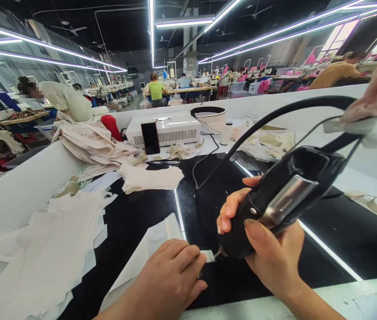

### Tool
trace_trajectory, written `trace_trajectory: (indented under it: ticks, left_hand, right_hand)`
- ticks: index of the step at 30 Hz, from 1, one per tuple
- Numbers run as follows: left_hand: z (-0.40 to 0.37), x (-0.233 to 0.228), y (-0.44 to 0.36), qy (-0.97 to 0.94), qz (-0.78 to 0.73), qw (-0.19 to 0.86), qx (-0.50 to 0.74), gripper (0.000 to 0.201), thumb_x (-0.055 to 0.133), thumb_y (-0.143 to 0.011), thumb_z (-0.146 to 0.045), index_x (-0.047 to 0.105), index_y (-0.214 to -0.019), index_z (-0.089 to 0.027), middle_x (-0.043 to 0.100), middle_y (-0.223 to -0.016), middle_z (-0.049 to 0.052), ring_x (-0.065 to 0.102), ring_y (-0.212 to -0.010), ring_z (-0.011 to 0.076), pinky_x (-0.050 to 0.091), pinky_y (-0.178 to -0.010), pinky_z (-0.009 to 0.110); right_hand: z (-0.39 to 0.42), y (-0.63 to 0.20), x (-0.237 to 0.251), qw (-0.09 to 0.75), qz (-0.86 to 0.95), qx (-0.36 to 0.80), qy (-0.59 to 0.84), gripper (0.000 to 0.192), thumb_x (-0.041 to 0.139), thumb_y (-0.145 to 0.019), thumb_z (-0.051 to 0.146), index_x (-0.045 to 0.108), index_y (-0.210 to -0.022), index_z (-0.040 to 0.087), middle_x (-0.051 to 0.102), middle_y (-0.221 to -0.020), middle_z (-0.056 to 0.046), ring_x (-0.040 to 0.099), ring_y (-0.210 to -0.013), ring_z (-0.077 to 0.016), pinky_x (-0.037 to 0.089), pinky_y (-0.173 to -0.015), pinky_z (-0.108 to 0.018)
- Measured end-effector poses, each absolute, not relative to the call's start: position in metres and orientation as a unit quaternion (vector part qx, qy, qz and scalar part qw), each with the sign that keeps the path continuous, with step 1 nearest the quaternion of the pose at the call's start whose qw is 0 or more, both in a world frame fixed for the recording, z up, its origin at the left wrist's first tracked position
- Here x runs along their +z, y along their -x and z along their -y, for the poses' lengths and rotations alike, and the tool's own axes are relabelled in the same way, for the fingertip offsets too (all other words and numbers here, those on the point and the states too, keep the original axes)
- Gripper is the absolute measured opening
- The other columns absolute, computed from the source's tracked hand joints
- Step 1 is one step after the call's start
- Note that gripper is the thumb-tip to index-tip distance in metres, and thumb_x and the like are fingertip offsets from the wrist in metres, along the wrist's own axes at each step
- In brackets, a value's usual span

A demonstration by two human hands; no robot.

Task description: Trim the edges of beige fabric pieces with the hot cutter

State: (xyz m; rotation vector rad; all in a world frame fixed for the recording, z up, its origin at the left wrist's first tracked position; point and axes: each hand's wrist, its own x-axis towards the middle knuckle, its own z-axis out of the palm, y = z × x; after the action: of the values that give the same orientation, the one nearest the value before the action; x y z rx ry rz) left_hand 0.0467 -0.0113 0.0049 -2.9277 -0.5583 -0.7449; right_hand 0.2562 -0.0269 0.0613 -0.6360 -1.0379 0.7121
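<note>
1. Fingers of the right hand [268, 240] are wrapped tight around a black handheld electric tool [275, 200] with a metal lever on its side; thumb on top, the tip pointed down at the table.
2. Left hand [168, 280] lies knuckles-up on the black worktop [141, 222], fingers curled down, pinning a narrow pale fabric strip [161, 233]. The strip's small end tab [208, 255] shows just past the fingertips.
3. Tool tip meets or nearly meets that tab; contact cannot be confirmed, as the tip is small and partly hidden by the tool body.
4. Black cord [275, 118] runs up from the tool to the right, where it passes under a pale cloth wrap at the picture's edge.
5. Progress, as judged: a loose heap of cut white fabric pieces [48, 249] lies to the left and a folded stack [151, 178] farther back; whether these are finished or waiting cannot be told. One piece is in hand, its end only being worked.
6. Surroundings: a phone [150, 138] leans on a white machine box [171, 129]; a pen [163, 163] lies before it. Other people sit at benches well behind.
</note>
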Motion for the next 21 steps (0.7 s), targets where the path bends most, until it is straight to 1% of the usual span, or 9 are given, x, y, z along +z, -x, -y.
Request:
trace_trajectory:
  ticks: [9,14,16,19,21]
  left_hand:
    - [0.007,0.006,-0.047,0.951,0.175,0.018,-0.256,0.041,0.036,-0.127,-0.038,0.068,-0.133,-0.013,0.078,-0.117,0.006,0.074,-0.103,0.0235,0.063,-0.094,0.039]
    - [0.000,0.009,-0.043,0.950,0.160,-0.005,-0.268,0.026,0.046,-0.124,-0.025,0.070,-0.125,-0.016,0.078,-0.111,0.005,0.075,-0.100,0.0215,0.063,-0.101,0.038]
    - [-0.003,0.010,-0.043,0.948,0.162,-0.012,-0.274,0.023,0.049,-0.122,-0.020,0.071,-0.120,-0.016,0.079,-0.107,0.005,0.075,-0.097,0.0208,0.064,-0.097,0.037]
    - [-0.007,0.009,-0.042,0.943,0.161,-0.026,-0.291,0.024,0.049,-0.121,-0.017,0.072,-0.115,-0.017,0.079,-0.105,0.004,0.074,-0.092,0.0200,0.064,-0.091,0.035]
    - [-0.008,0.007,-0.043,0.941,0.157,-0.032,-0.299,0.024,0.049,-0.121,-0.017,0.072,-0.114,-0.016,0.079,-0.104,0.005,0.074,-0.092,0.0198,0.064,-0.090,0.034]
  right_hand:
    - [0.026,-0.256,0.058,0.758,0.479,0.320,0.306,0.044,0.092,-0.097,0.046,0.068,-0.132,0.033,0.076,-0.088,0.003,0.071,-0.061,-0.0155,0.062,-0.057,-0.028]
    - [0.029,-0.258,0.059,0.760,0.480,0.312,0.308,0.045,0.092,-0.097,0.045,0.068,-0.132,0.032,0.075,-0.088,0.002,0.070,-0.062,-0.0169,0.061,-0.055,-0.030]
    - [0.031,-0.260,0.060,0.758,0.485,0.310,0.307,0.043,0.092,-0.098,0.043,0.068,-0.131,0.031,0.075,-0.088,0.001,0.071,-0.062,-0.0170,0.062,-0.056,-0.030]
    - [0.033,-0.262,0.063,0.756,0.489,0.302,0.312,0.041,0.091,-0.098,0.042,0.069,-0.130,0.030,0.075,-0.086,0.001,0.071,-0.062,-0.0175,0.063,-0.057,-0.031]
    - [0.034,-0.263,0.065,0.755,0.492,0.292,0.320,0.040,0.091,-0.098,0.044,0.069,-0.129,0.031,0.075,-0.085,0.001,0.070,-0.062,-0.0181,0.063,-0.056,-0.032]
